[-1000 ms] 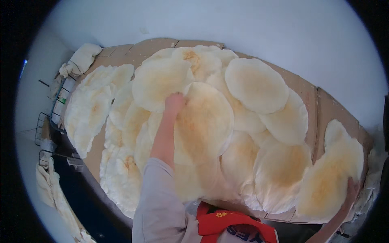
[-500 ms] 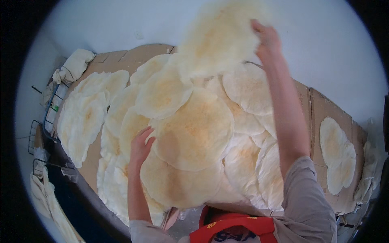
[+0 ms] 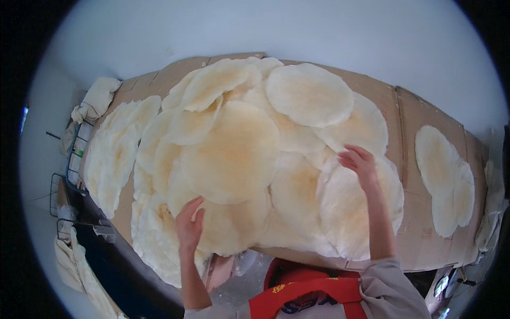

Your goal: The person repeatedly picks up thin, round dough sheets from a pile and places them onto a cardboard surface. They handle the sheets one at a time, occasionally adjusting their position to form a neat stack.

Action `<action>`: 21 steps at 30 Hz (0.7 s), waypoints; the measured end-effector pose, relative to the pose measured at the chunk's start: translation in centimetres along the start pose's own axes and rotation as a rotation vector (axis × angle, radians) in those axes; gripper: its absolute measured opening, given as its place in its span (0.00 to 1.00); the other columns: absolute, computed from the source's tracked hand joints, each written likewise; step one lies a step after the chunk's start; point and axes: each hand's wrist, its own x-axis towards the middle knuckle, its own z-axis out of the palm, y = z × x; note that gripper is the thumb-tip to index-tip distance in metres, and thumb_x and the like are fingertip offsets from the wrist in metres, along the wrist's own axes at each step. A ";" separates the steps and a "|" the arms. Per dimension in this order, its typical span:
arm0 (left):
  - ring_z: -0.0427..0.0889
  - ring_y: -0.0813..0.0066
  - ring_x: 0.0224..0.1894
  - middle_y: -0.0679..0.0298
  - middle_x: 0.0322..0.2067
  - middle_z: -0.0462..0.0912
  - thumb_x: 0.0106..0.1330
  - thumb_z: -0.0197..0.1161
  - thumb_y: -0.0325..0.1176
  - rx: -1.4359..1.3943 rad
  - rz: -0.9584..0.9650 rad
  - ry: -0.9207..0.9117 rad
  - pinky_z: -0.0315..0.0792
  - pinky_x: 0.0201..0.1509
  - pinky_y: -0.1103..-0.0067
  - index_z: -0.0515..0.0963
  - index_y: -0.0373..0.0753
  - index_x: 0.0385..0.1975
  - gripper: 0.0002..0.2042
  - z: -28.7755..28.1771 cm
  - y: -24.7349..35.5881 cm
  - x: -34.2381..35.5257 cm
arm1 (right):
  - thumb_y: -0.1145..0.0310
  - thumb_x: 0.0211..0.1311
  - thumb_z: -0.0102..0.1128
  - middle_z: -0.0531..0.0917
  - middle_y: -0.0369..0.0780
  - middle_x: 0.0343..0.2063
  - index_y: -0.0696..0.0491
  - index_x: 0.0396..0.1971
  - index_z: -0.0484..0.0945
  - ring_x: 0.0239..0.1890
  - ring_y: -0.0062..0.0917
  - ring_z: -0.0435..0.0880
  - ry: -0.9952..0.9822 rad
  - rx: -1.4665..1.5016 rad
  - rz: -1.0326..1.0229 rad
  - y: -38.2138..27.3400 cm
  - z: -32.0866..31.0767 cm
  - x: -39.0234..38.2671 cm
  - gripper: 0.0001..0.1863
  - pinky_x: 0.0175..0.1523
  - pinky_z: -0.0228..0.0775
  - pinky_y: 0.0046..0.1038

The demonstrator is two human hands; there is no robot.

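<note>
Many thin, round, cream flatbread-like sheets with golden patches (image 3: 228,149) overlap in a wide pile on a cardboard surface (image 3: 396,223). My left hand (image 3: 190,220) is at the lower edge of the large central round, fingers loosely bent, thumb apart, holding nothing that I can see. My right hand (image 3: 358,159) hovers over or rests on the rounds at the centre right, fingers spread and slightly curled, with nothing in it; whether it touches them I cannot tell. A separate stack (image 3: 111,159) lies at the left, a smaller group (image 3: 441,175) at the right.
A white wall (image 3: 255,26) runs behind the cardboard. At the left are a folded pale cloth bundle (image 3: 101,98), dark wire racks (image 3: 74,159) and hanging pale cloth (image 3: 69,260) beside a dark gap. Crumpled plastic (image 3: 491,218) lines the right edge.
The round that my right hand held up blurred at the back is no longer held; that hand has come down towards me. My left hand has moved lower. The right-hand group now looks smaller than at first.
</note>
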 end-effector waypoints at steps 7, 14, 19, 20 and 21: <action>0.74 0.63 0.43 0.58 0.41 0.75 0.49 0.57 0.22 -0.307 0.427 -0.376 0.69 0.46 0.77 0.74 0.37 0.37 0.13 19.2 22.5 -1.4 | 0.69 0.58 0.48 0.79 0.44 0.30 0.62 0.41 0.71 0.30 0.24 0.79 0.465 -0.111 -0.049 -0.2 -24.9 -15.4 0.14 0.38 0.73 0.22; 0.74 0.70 0.44 0.59 0.43 0.74 0.55 0.55 0.29 -0.673 0.224 -0.879 0.68 0.47 0.76 0.75 0.36 0.38 0.11 39.3 40.3 -10.6 | 0.72 0.56 0.48 0.80 0.42 0.28 0.62 0.39 0.72 0.29 0.21 0.78 0.542 -0.317 0.103 1.9 -45.6 -27.3 0.13 0.35 0.70 0.20; 0.73 0.74 0.39 0.60 0.39 0.74 0.57 0.56 0.35 -0.657 -0.073 -0.912 0.68 0.43 0.80 0.62 0.38 0.52 0.23 49.6 48.3 -11.3 | 0.71 0.54 0.50 0.80 0.41 0.28 0.60 0.38 0.74 0.30 0.22 0.78 0.724 -0.455 0.186 1.4 -55.2 -33.0 0.13 0.36 0.69 0.23; 0.72 0.74 0.38 0.60 0.40 0.72 0.56 0.57 0.36 -0.770 -0.222 -0.878 0.69 0.42 0.79 0.62 0.38 0.50 0.22 51.4 48.3 -11.2 | 0.70 0.53 0.51 0.80 0.41 0.28 0.60 0.38 0.74 0.30 0.23 0.79 0.754 -0.524 0.176 1.2 -56.7 -33.0 0.13 0.36 0.69 0.23; 0.72 0.74 0.37 0.60 0.41 0.71 0.56 0.57 0.36 -0.880 -0.376 -0.832 0.70 0.41 0.79 0.63 0.38 0.49 0.21 53.3 47.7 -11.1 | 0.69 0.53 0.52 0.80 0.41 0.28 0.59 0.37 0.74 0.30 0.24 0.79 0.784 -0.618 0.141 0.8 -57.7 -32.1 0.13 0.36 0.69 0.24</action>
